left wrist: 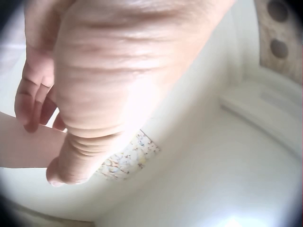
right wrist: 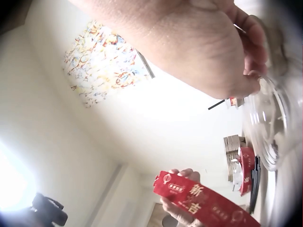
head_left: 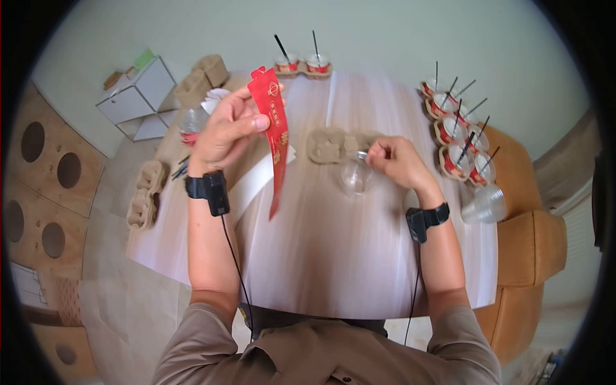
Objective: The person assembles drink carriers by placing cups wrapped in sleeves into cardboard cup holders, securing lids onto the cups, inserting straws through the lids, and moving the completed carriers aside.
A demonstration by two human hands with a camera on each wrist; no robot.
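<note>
My left hand point(head_left: 224, 131) is raised over the left side of the table and pinches a long, curved red paper cup sleeve point(head_left: 274, 122) between thumb and fingers. The sleeve hangs flat and unrolled, with gold print on it; its printed face point(right wrist: 203, 198) also shows in the right wrist view. My right hand point(head_left: 401, 160) pinches the rim of a clear plastic cup point(head_left: 355, 178) near the table's middle. Seen from the right wrist, that cup point(right wrist: 272, 123) has nothing inside. The left wrist view shows mostly the palm and thumb, with the sleeve hidden.
A cardboard cup carrier point(head_left: 327, 146) lies just beyond the clear cup. Several red-sleeved cups point(head_left: 452, 131) with black straws stand in carriers at right, near stacked clear cups point(head_left: 486, 205). At left are black straws point(head_left: 181, 168), another carrier point(head_left: 146, 192) and a white strip point(head_left: 260, 183).
</note>
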